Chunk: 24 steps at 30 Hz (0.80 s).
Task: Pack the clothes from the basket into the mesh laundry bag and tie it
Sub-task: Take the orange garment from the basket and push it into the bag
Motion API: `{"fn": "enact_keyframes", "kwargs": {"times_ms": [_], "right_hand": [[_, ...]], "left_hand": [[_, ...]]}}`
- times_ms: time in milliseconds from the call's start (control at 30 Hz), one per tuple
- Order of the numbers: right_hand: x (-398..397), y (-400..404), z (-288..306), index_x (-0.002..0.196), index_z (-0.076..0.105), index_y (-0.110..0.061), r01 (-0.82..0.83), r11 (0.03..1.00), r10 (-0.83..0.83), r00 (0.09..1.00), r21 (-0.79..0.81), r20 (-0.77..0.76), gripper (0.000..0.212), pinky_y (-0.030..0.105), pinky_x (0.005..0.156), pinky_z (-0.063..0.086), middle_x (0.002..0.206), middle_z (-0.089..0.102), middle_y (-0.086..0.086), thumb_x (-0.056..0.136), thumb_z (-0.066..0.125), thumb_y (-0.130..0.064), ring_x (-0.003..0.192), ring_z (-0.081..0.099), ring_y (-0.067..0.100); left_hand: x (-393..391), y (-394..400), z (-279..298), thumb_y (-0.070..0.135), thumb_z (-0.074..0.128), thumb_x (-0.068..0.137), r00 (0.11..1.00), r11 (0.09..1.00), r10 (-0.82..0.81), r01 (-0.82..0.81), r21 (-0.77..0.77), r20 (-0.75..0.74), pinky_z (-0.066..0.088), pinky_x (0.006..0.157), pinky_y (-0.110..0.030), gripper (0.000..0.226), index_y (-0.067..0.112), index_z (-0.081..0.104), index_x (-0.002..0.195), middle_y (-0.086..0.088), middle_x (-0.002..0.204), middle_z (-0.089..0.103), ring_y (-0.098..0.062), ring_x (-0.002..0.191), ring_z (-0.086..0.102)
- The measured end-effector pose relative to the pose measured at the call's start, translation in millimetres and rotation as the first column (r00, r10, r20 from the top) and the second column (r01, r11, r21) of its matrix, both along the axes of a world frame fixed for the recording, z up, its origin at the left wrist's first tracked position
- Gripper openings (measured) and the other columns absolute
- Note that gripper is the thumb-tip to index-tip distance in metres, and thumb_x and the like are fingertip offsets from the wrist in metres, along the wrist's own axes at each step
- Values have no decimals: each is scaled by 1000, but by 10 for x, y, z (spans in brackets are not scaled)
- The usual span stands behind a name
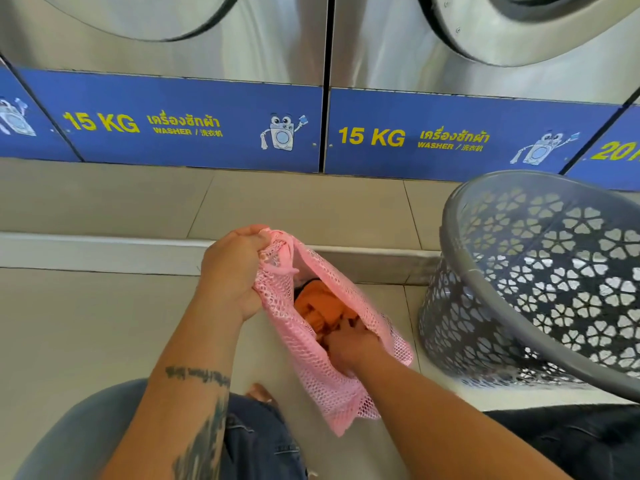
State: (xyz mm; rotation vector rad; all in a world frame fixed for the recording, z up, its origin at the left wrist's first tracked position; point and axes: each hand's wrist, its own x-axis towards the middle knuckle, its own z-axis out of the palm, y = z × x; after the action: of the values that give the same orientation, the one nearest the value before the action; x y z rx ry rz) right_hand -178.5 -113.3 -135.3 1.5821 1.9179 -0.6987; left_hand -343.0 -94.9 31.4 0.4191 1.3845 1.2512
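A pink mesh laundry bag (322,382) hangs in front of me above the tiled floor. My left hand (233,271) grips the far rim of its mouth and holds it up, with the pink drawstring dangling beside it. My right hand (351,342) is inside the bag's mouth, closed on an orange garment (320,304) that fills the bag's middle. The grey perforated plastic basket (502,289) stands tilted to the right, its opening facing me; I see no clothes in the part that shows.
Two steel washers with blue "15 KG" panels (194,123) stand straight ahead on a raised tiled step (104,251). My knees in dark jeans (256,441) are at the bottom of the view. Dark cloth (571,441) lies at the bottom right.
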Motion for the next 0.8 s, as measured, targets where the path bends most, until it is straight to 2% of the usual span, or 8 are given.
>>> {"fn": "enact_keyframes", "kwargs": {"times_ms": [100,167,233,333,467,567,667,800], "right_hand": [[-74,71,201,139,55,-22,-8,999,17,985,53,-172,46,52,110,39,153,34,20,93,52,-19,135,38,43],[-3,131,330,134,59,-33,11,994,27,939,107,-344,45,40,105,44,140,53,7,91,56,-20,124,50,35],[169,161,434,134,58,-38,59,984,19,899,166,-437,49,34,106,44,143,53,-2,90,59,-16,126,52,29],[443,175,645,137,61,-24,122,980,-30,870,158,-492,45,31,114,36,148,52,1,95,55,-9,136,46,23],[684,167,916,116,72,-23,239,958,-114,829,161,-548,43,21,76,51,112,71,1,92,45,0,94,65,17],[795,169,999,117,70,-24,220,929,-50,870,296,-490,40,29,89,51,120,68,-3,87,51,-5,109,61,20],[856,115,1116,137,57,-23,271,909,-83,862,316,-500,57,34,105,46,139,59,-1,82,58,-11,128,53,22],[900,-27,1226,134,57,-30,358,905,-126,741,229,-660,49,41,96,55,130,63,-5,88,64,-14,113,63,17]], "left_hand": [[-23,17,-2,3,58,93,998,1000,15,-15,4,-57,56,57,-34,19,19,68,91,-10,94,72,-24,75,71],[-29,35,-8,4,57,93,993,999,35,-34,15,-113,61,67,-40,21,20,70,91,-10,97,72,-26,80,72],[-6,40,-10,5,57,93,985,999,26,-21,31,-172,61,77,-46,21,22,70,93,-8,101,72,-27,88,72],[65,19,-23,8,58,93,960,998,-30,47,53,-279,60,71,-36,19,21,70,100,-4,100,71,-23,89,70],[164,-52,-68,12,62,89,922,986,-135,163,47,-362,58,73,-35,15,23,71,94,-3,97,74,-21,86,71],[183,-143,-72,17,63,89,874,965,-232,260,9,-428,55,66,-32,14,25,71,96,0,96,73,-21,84,70],[194,-217,-55,16,62,91,846,949,-287,315,-13,-449,51,61,-29,14,25,71,97,-1,93,73,-19,77,69],[233,-302,-60,11,64,90,805,913,-379,407,-40,-456,52,62,-29,17,24,70,98,-1,96,73,-18,80,70]]}}
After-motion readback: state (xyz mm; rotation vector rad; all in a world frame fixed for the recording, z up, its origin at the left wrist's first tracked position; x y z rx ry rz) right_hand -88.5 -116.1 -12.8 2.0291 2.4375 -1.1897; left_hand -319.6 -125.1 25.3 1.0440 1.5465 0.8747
